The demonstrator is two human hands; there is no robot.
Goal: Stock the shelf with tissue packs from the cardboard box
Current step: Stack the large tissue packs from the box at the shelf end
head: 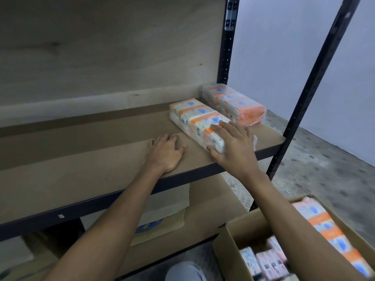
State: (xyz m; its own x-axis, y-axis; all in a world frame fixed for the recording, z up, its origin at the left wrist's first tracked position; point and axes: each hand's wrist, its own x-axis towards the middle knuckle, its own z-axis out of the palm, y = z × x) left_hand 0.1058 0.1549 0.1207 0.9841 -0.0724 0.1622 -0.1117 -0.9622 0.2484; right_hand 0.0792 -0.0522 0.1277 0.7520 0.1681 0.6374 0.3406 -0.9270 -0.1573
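The right hand (pixel 233 145) is lying flat, fingers spread, seating a pack (pixel 199 121) near the shelf's (pixel 101 159) front right corner; the left hand (pixel 165 153) is resting empty, loosely curled. Next: reaching into the box (pixel 233 246).

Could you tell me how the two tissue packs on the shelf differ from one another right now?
The nearer tissue pack has the right hand resting on its front end; the farther tissue pack by the rear post is untouched. The nearer tissue pack sits closer to the shelf's front edge, the farther one deeper and further right. A barcode label shows on the nearer pack only. Both lie flat, side by side at the same angle, with the same orange, white and blue wrapping.
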